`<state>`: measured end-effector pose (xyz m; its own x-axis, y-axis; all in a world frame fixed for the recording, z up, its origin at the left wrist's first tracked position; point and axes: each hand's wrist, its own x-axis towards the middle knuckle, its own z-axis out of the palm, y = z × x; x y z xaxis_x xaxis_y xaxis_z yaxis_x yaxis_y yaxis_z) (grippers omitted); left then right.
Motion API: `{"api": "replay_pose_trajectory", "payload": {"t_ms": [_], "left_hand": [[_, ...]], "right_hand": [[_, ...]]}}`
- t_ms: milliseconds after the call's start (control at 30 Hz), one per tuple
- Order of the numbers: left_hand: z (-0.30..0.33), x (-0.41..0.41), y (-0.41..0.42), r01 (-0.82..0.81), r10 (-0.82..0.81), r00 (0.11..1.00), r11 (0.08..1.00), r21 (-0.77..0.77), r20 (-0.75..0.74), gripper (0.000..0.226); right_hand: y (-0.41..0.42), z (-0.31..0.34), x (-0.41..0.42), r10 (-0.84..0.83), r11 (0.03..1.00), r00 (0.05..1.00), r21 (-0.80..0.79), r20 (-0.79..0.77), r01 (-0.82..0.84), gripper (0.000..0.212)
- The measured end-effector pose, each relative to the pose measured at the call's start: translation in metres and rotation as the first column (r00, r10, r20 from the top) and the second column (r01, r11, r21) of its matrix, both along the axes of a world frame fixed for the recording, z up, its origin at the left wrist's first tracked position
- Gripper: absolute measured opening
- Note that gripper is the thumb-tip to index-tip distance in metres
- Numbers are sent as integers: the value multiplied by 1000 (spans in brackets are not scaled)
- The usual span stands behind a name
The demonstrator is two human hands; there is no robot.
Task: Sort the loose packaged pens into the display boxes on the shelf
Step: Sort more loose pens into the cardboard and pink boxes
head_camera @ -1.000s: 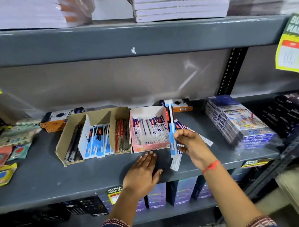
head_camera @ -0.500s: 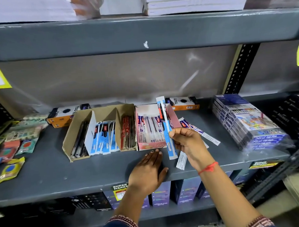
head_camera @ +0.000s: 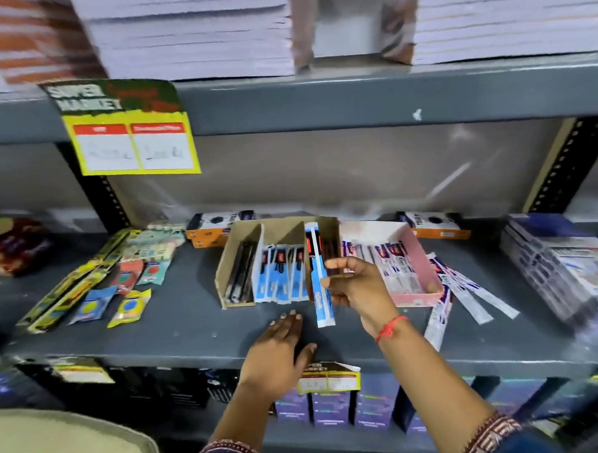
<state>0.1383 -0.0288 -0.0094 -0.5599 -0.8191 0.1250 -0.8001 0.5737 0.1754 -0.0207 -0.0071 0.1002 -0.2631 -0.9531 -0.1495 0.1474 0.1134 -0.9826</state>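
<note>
My right hand grips a blue-and-white packaged pen, held upright over the right end of the brown cardboard display box. That box holds dark pens on the left, blue packets in the middle and red-and-dark pens on the right. A pink display box with white packaged pens stands just right of it. Several loose white packaged pens lie on the shelf beside the pink box. My left hand rests flat on the grey shelf, fingers spread, holding nothing.
Orange-and-black boxes stand behind the display boxes. Small coloured packets and long yellow packs lie at the left. Stacked wrapped sets fill the right. A yellow price sign hangs from the upper shelf, which bears paper stacks.
My right hand has carried the blue packaged pen leftward, from beside the pink box to over the brown box's right compartment. The view has shifted to the left. My left hand stays flat on the shelf.
</note>
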Motion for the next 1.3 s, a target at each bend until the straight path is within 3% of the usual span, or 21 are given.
{"api": "replay_pose_trajectory", "payload": {"t_ms": [67, 167, 267, 433, 533, 633, 767, 1300], "left_hand": [[0, 17, -6, -35, 35, 999, 999, -14, -10, 97], [4, 34, -16, -55, 53, 998, 998, -40, -37, 87], [4, 44, -23, -45, 45, 998, 999, 8, -51, 116], [-2, 46, -27, -51, 53, 992, 998, 20, -119, 64], [-4, 47, -27, -42, 39, 991, 999, -25, -130, 59], [-12, 50, -31, -36, 32, 990, 999, -30, -139, 60], [-15, 49, -32, -31, 28, 990, 999, -18, -141, 60], [-16, 49, -33, -31, 19, 989, 996, -81, -147, 60]], "right_hand": [[-10, -2, 14, 6, 1000, 998, 22, -67, -5, 35], [-29, -9, 29, -10, 996, 985, 91, -174, 26, 33], [-48, -13, 43, -16, 989, 948, 138, -318, 63, 32], [-72, -11, 77, 30, 993, 727, 104, -686, 57, 41], [-85, -11, 90, 105, 985, 598, 167, -794, 50, 39], [-96, -13, 90, 156, 965, 509, 241, -846, 106, 36], [-103, -16, 84, 199, 939, 482, 308, -853, 156, 36], [-111, -23, 75, 373, 920, 83, 380, -924, 95, 34]]}}
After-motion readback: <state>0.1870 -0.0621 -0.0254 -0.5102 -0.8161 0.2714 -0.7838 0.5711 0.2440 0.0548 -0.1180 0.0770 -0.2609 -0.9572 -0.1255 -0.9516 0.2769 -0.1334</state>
